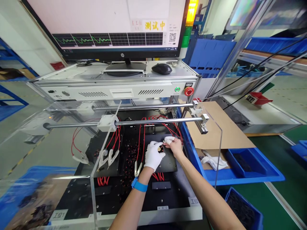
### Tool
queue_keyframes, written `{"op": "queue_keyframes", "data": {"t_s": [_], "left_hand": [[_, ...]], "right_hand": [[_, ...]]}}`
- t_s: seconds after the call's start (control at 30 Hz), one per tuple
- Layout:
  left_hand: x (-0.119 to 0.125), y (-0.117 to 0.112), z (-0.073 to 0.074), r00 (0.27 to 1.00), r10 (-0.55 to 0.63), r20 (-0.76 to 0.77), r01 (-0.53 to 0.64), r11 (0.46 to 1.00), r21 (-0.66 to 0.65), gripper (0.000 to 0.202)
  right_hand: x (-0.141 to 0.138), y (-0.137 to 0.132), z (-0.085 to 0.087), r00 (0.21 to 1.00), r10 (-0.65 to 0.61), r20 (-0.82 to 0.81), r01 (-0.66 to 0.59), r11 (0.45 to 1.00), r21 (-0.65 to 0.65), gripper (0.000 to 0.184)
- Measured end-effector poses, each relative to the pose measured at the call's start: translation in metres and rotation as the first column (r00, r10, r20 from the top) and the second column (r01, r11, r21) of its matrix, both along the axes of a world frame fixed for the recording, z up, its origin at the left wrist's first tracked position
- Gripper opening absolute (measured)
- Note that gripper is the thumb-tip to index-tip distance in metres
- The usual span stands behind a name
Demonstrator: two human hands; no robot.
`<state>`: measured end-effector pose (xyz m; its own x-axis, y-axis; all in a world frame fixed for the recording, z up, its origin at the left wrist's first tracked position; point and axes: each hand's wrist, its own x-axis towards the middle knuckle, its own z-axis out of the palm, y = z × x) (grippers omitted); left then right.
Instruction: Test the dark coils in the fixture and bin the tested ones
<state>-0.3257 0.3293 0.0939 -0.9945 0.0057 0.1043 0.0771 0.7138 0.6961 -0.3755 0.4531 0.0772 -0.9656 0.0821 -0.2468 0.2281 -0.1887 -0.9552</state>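
Arms (207, 188) are stretched toward twelve o'clock — round part (160, 149) is clasped by left hand (153, 155); right hand (176, 146) is pinched — contents unclear.

A black mouse (161, 68) sits beside the monitor stand (125, 66), and a red bin (260, 98) rests on a pale cabinet (271, 118).

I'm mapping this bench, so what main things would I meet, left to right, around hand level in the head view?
Single pale clip → pair of pale clips → another pale clip → gloved left hand → right hand → crumpled white fabric → small blue bin.
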Motion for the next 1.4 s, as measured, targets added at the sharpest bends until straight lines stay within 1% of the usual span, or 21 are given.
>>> {"op": "queue_keyframes", "data": {"t_s": [0.13, 0.23, 0.33, 0.47, 0.53, 0.57, 0.63, 0.67, 0.73, 0.83, 0.9, 0.93, 0.97, 1.03, 1.07, 1.13, 1.23, 1.3, 1.33, 1.4], "left_hand": [[0.001, 0.001, -0.001, 1.000, 0.018, 0.010, -0.018, 1.000, -0.004, 0.051], [0.001, 0.001, -0.002, 1.000, 0.023, 0.011, -0.023, 1.000, -0.015, 0.054], [0.000, 0.000, -0.002, 1.000, 0.001, -0.009, -0.001, 1.000, -0.013, 0.052], [0.000, -0.002, -0.002, 1.000, -0.010, -0.010, 0.010, 1.000, -0.002, 0.050], [0.000, -0.002, -0.002, 1.000, -0.010, 0.001, 0.010, 1.000, 0.003, 0.049], [0.000, -0.002, -0.002, 1.000, -0.011, 0.006, 0.011, 1.000, 0.005, 0.049], [0.000, -0.002, -0.002, 1.000, -0.012, 0.011, 0.012, 1.000, 0.008, 0.048], [0.000, -0.003, -0.002, 1.000, -0.013, 0.011, 0.013, 1.000, 0.008, 0.049], [-0.001, -0.003, -0.002, 1.000, -0.014, 0.010, 0.014, 1.000, 0.008, 0.049], [-0.001, -0.003, -0.002, 1.000, -0.016, 0.004, 0.016, 1.000, 0.003, 0.049], [-0.002, -0.003, -0.003, 1.000, -0.016, -0.001, 0.016, 1.000, 0.003, 0.049], [-0.001, -0.003, -0.003, 1.000, -0.016, -0.002, 0.016, 1.000, 0.004, 0.049], [-0.001, -0.003, -0.003, 1.000, -0.018, -0.003, 0.018, 1.000, 0.003, 0.049], [-0.001, -0.002, -0.002, 1.000, -0.024, -0.004, 0.024, 1.000, -0.006, 0.050], [-0.001, -0.002, -0.002, 1.000, -0.022, -0.002, 0.022, 1.000, -0.019, 0.052], [-0.002, -0.001, -0.001, 1.000, -0.009, 0.012, 0.009, 0.998, -0.055, 0.061], [-0.003, 0.000, 0.000, 0.998, 0.021, 0.051, -0.018, 0.998, -0.059, 0.078], [-0.003, 0.000, 0.000, 0.997, 0.031, 0.068, -0.029, 0.999, -0.023, 0.085], [-0.003, -0.001, 0.000, 0.997, 0.033, 0.073, -0.033, 0.999, -0.007, 0.087], [-0.003, -0.001, 0.001, 0.996, 0.036, 0.083, -0.037, 0.999, 0.011, 0.089]], "right_hand": [[-0.005, 0.003, -0.001, 0.991, 0.118, -0.059, -0.107, 0.980, 0.166, 0.024], [-0.009, 0.005, -0.003, 0.984, 0.171, -0.048, -0.155, 0.961, 0.230, 0.027], [-0.010, 0.004, -0.004, 0.980, 0.199, -0.017, -0.188, 0.947, 0.262, 0.033], [-0.010, 0.009, -0.006, 0.981, 0.195, -0.020, -0.181, 0.939, 0.293, 0.036], [-0.009, 0.016, -0.006, 0.979, 0.183, -0.087, -0.141, 0.923, 0.358, 0.033], [-0.008, 0.019, -0.006, 0.972, 0.185, -0.142, -0.114, 0.907, 0.406, 0.030], [-0.006, 0.025, -0.004, 0.935, 0.229, -0.271, -0.057, 0.850, 0.524, 0.022], [-0.004, 0.027, -0.002, 0.906, 0.269, -0.325, -0.030, 0.810, 0.586, 0.020], [-0.002, 0.028, 0.002, 0.845, 0.367, -0.388, 0.013, 0.712, 0.702, 0.020], [0.000, 0.025, 0.006, 0.797, 0.487, -0.358, 0.044, 0.543, 0.838, 0.023], [0.000, 0.024, 0.006, 0.782, 0.543, -0.305, 0.052, 0.431, 0.901, 0.023], [0.000, 0.024, 0.006, 0.775, 0.566, -0.282, 0.056, 0.383, 0.922, 0.023], [0.000, 0.024, 0.006, 0.766, 0.586, -0.264, 0.060, 0.343, 0.937, 0.022], [-0.001, 0.025, 0.005, 0.751, 0.616, -0.240, 0.069, 0.288, 0.955, 0.020], [-0.002, 0.024, 0.005, 0.744, 0.625, -0.236, 0.074, 0.273, 0.959, 0.019], [-0.003, 0.020, 0.005, 0.731, 0.639, -0.240, 0.079, 0.270, 0.960, 0.017], [-0.008, 0.011, 0.010, 0.690, 0.675, -0.263, 0.051, 0.316, 0.947, 0.015], [-0.013, 0.007, 0.016, 0.623, 0.740, -0.253, -0.015, 0.335, 0.942, 0.016], [-0.016, 0.007, 0.020, 0.580, 0.779, -0.237, -0.056, 0.329, 0.943, 0.017], [-0.022, 0.008, 0.028, 0.494, 0.847, -0.199, -0.131, 0.298, 0.945, 0.020]]}}
